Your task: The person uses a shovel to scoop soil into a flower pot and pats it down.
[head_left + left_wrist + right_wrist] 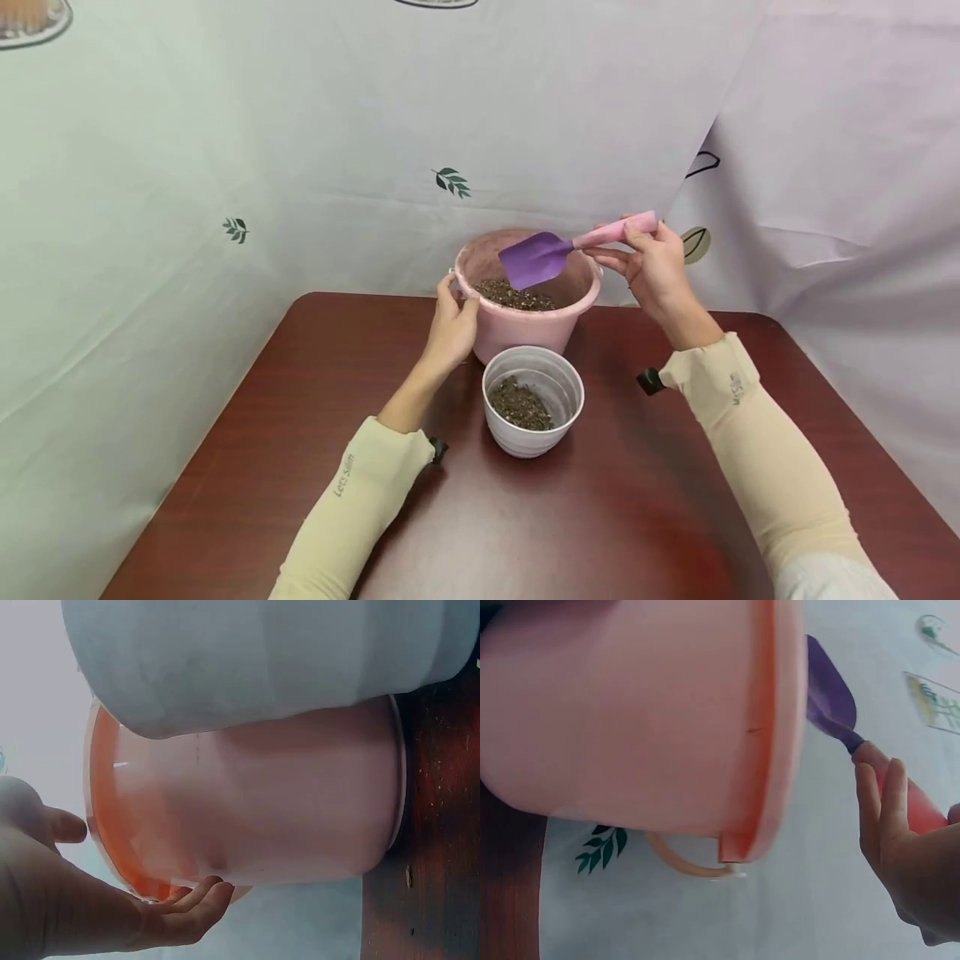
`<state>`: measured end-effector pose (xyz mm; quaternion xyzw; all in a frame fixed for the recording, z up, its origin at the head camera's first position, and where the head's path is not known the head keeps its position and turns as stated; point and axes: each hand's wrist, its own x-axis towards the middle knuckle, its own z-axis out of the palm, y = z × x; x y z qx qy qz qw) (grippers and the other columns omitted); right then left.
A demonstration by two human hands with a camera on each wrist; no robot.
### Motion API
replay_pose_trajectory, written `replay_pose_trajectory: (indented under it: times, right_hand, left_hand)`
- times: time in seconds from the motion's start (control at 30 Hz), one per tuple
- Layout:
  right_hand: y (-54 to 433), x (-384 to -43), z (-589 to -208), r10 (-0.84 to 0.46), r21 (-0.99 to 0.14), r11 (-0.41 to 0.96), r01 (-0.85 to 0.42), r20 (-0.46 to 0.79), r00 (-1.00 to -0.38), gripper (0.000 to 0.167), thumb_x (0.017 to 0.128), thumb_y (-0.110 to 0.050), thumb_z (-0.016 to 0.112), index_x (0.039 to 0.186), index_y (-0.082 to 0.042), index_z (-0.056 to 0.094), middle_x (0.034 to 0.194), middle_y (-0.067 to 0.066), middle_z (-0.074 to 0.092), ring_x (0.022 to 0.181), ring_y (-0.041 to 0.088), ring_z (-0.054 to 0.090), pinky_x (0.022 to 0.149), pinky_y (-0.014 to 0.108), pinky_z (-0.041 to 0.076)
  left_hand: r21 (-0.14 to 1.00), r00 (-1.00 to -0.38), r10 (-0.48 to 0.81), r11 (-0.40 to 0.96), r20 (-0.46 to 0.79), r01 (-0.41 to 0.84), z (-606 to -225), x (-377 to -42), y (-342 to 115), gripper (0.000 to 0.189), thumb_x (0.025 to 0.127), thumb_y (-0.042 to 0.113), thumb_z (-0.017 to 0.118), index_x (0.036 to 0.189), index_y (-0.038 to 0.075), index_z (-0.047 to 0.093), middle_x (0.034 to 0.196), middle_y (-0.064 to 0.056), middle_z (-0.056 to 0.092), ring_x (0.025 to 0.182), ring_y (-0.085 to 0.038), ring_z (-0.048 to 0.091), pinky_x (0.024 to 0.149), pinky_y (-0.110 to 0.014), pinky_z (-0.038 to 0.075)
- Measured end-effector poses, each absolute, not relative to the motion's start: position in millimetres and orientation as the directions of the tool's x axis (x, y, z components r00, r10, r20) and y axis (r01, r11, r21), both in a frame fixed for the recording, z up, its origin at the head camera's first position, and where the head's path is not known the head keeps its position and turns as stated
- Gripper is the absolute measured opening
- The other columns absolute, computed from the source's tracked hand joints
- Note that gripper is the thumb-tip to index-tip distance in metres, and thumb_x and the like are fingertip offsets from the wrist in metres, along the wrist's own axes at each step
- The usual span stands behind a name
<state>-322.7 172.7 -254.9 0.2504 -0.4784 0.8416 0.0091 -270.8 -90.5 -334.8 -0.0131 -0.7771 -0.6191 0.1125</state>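
My right hand (657, 268) grips the pink handle of a trowel (534, 260), its purple blade tilted over the mouth of a pink bucket (525, 327). Dark soil (517, 294) lies inside the bucket. In the right wrist view the trowel blade (831, 686) shows beyond the bucket's rim. My left hand (452, 327) holds the left side of the bucket's rim, with thumb and fingers either side of it in the left wrist view. In front of the bucket stands a white pot (534, 442) with some soil (521, 404) in its bottom.
Everything stands on a dark red-brown table (570, 525). A pale cloth backdrop (337, 150) with leaf prints hangs right behind the table and at its sides. The bucket's curved carrying handle (682, 862) hangs behind it in the right wrist view.
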Motion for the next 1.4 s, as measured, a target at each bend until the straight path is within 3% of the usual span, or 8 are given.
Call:
replay_pose_trajectory:
  times: [0.17, 0.33, 0.53, 0.83, 1.03, 1.27, 1.4]
  right_hand:
    - [160.9, -337.1, -257.5, -0.193, -0.864, -0.423, -0.273, 0.38, -0.905, 0.017, 0.104, -0.004, 0.046, 0.09, 0.005, 0.048, 0.092, 0.031, 0.07, 0.09, 0.039, 0.071, 0.076, 0.038, 0.057]
    - [145.8, -352.9, -259.7, -0.161, -0.916, -0.26, -0.306, 0.353, -0.921, 0.02, 0.103, -0.008, 0.049, 0.089, 0.005, 0.049, 0.09, 0.029, 0.071, 0.094, 0.041, 0.07, 0.082, 0.038, 0.056]
    - [127.6, -366.9, -260.5, -0.09, -0.957, -0.11, -0.27, 0.28, -0.956, 0.009, 0.102, -0.004, 0.051, 0.094, 0.001, 0.049, 0.085, 0.018, 0.072, 0.08, 0.026, 0.073, 0.076, 0.034, 0.057]
    - [121.5, -374.2, -271.3, -0.11, -0.962, -0.027, -0.273, 0.274, -0.955, 0.005, 0.102, -0.004, 0.049, 0.104, 0.001, 0.049, 0.087, 0.011, 0.067, 0.071, 0.018, 0.072, 0.07, 0.032, 0.058]
    - [116.7, -374.7, -271.4, -0.167, -0.953, 0.046, -0.299, 0.288, -0.943, 0.009, 0.103, -0.008, 0.049, 0.101, 0.0, 0.051, 0.097, 0.016, 0.07, 0.083, 0.019, 0.072, 0.076, 0.034, 0.058]
    - [114.0, -376.0, -272.0, -0.21, -0.895, 0.207, -0.396, 0.354, -0.911, 0.01, 0.103, -0.004, 0.049, 0.094, -0.001, 0.054, 0.098, 0.015, 0.072, 0.096, 0.017, 0.068, 0.086, 0.029, 0.054]
    - [113.7, -374.3, -272.4, -0.256, -0.887, 0.219, -0.406, 0.349, -0.902, 0.013, 0.104, -0.002, 0.045, 0.094, 0.0, 0.054, 0.1, 0.018, 0.073, 0.1, 0.021, 0.068, 0.091, 0.038, 0.053]
  left_hand:
    - [0.95, -0.966, -0.103, 0.229, 0.239, 0.21, -336.5, -271.6, -86.3, 0.057, 0.104, 0.02, 0.046, 0.152, 0.005, 0.02, 0.142, -0.026, 0.044, 0.126, -0.036, 0.049, 0.107, -0.046, 0.037]
    - [0.942, -0.965, -0.098, 0.258, 0.245, 0.213, -336.0, -272.6, -84.9, 0.058, 0.104, 0.022, 0.046, 0.153, 0.006, 0.021, 0.141, -0.026, 0.047, 0.125, -0.036, 0.05, 0.107, -0.047, 0.036]
    - [0.939, -0.963, -0.097, 0.269, 0.25, 0.217, -336.1, -271.6, -84.0, 0.058, 0.103, 0.022, 0.046, 0.153, 0.005, 0.022, 0.143, -0.025, 0.047, 0.128, -0.036, 0.048, 0.109, -0.047, 0.034]
    - [0.925, -0.958, -0.088, 0.296, 0.274, 0.238, -337.6, -270.9, -83.0, 0.057, 0.104, 0.023, 0.045, 0.152, 0.004, 0.021, 0.145, -0.028, 0.043, 0.136, -0.037, 0.041, 0.112, -0.048, 0.03]
    - [0.916, -0.954, -0.09, 0.319, 0.285, 0.244, -336.1, -271.5, -86.0, 0.057, 0.104, 0.023, 0.044, 0.152, 0.004, 0.021, 0.144, -0.03, 0.042, 0.137, -0.039, 0.04, 0.113, -0.049, 0.028]
    - [0.916, -0.956, -0.098, 0.327, 0.276, 0.231, -335.9, -272.0, -88.0, 0.056, 0.105, 0.025, 0.044, 0.152, 0.005, 0.022, 0.145, -0.028, 0.042, 0.137, -0.038, 0.04, 0.113, -0.048, 0.028]
    - [0.913, -0.954, -0.092, 0.33, 0.285, 0.241, -336.3, -272.2, -87.6, 0.056, 0.104, 0.024, 0.044, 0.152, 0.005, 0.022, 0.144, -0.028, 0.043, 0.136, -0.037, 0.041, 0.113, -0.048, 0.029]
